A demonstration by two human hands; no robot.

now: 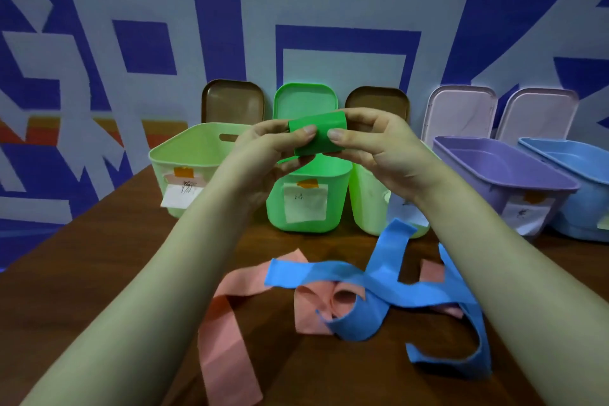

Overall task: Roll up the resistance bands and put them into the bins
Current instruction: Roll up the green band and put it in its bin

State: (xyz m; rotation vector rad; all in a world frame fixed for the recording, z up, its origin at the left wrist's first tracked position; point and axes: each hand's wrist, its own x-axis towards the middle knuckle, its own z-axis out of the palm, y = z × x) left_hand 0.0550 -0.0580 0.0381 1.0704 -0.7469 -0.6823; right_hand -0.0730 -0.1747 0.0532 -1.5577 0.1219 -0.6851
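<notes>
A rolled green resistance band (319,135) is held up in front of me, above the bright green bin (308,199). My left hand (273,148) pinches its left end with thumb and fingers. My right hand (372,145) pinches its right end, thumb on the front. A blue band (372,287) lies unrolled and tangled on the brown table (99,257) over a pink band (227,316), which stretches toward the front edge.
Bins stand in a row at the back: pale green (184,158), bright green, another pale green (365,201), purple (494,171) and blue (576,175). Lids lean on the blue patterned wall behind them. Bare table shows at the left.
</notes>
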